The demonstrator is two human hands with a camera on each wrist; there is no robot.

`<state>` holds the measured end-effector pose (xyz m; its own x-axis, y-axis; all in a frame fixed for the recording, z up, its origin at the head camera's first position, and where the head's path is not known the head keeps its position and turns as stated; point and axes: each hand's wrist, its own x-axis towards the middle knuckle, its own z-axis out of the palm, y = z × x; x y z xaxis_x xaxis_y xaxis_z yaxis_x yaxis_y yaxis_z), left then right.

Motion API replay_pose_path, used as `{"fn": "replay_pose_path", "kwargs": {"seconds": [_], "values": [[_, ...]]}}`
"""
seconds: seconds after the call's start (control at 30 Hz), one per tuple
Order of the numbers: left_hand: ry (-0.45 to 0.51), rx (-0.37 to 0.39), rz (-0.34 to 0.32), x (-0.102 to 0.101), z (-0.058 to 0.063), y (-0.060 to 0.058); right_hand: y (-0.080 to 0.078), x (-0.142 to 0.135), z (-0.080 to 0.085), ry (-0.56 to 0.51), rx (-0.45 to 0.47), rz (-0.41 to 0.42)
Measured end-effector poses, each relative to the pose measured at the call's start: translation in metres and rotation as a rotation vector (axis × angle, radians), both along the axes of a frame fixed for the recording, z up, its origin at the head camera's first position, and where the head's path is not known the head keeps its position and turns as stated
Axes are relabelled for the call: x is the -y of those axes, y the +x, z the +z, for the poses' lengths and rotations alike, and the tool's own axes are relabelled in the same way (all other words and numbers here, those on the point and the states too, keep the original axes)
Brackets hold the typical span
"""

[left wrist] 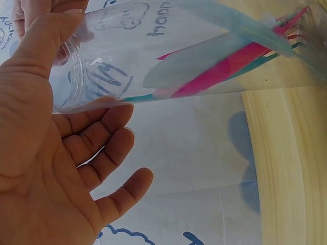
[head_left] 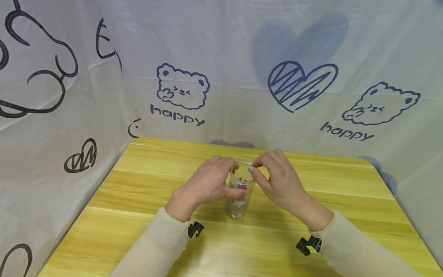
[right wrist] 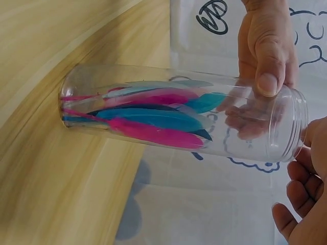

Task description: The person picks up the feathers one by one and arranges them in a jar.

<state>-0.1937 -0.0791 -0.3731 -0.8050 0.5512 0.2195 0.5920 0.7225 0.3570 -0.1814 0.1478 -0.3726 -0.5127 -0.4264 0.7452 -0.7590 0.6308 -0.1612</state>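
A tall clear plastic jar (head_left: 237, 209) without a lid stands upright on the wooden table. Inside it are several colored feathers (right wrist: 153, 122), pink, blue, teal and pale, with their quills toward the bottom. My left hand (head_left: 211, 179) holds the jar near the top, thumb on the near side and fingers around the far side. At the right of the mouth, my right hand (head_left: 277, 177) pinches the rim (right wrist: 299, 127) between thumb and index finger. Its other fingers are loosely curled outside the jar.
The yellow wooden table (head_left: 138, 231) extends around the jar on all sides. Behind it and to the left hangs white cloth (head_left: 225, 50) printed with hearts, bears and the word happy. A small black device (head_left: 309, 245) is worn at each wrist.
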Motion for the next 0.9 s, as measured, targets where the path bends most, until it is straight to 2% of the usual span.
{"fn": "replay_pose_path", "kwargs": {"seconds": [0.27, 0.47, 0.6, 0.7, 0.8, 0.9], "values": [[0.027, 0.029, -0.004, 0.003, 0.000, -0.001, -0.001, -0.001, -0.002, 0.000, 0.020, 0.008], [0.020, 0.075, 0.003, 0.008, -0.006, -0.002, -0.001, -0.001, -0.007, -0.032, -0.006, 0.022], [0.019, 0.119, 0.021, 0.014, -0.013, 0.000, -0.001, -0.002, -0.010, -0.096, -0.067, 0.022], [0.030, 0.156, 0.031, 0.020, -0.020, 0.005, 0.000, -0.007, -0.016, -0.153, -0.078, 0.005], [0.034, 0.182, 0.060, 0.028, -0.029, 0.011, 0.002, -0.015, -0.028, -0.190, -0.067, -0.026], [0.031, 0.161, 0.103, 0.036, -0.038, 0.016, 0.005, -0.026, -0.044, -0.179, -0.069, -0.069]]}}
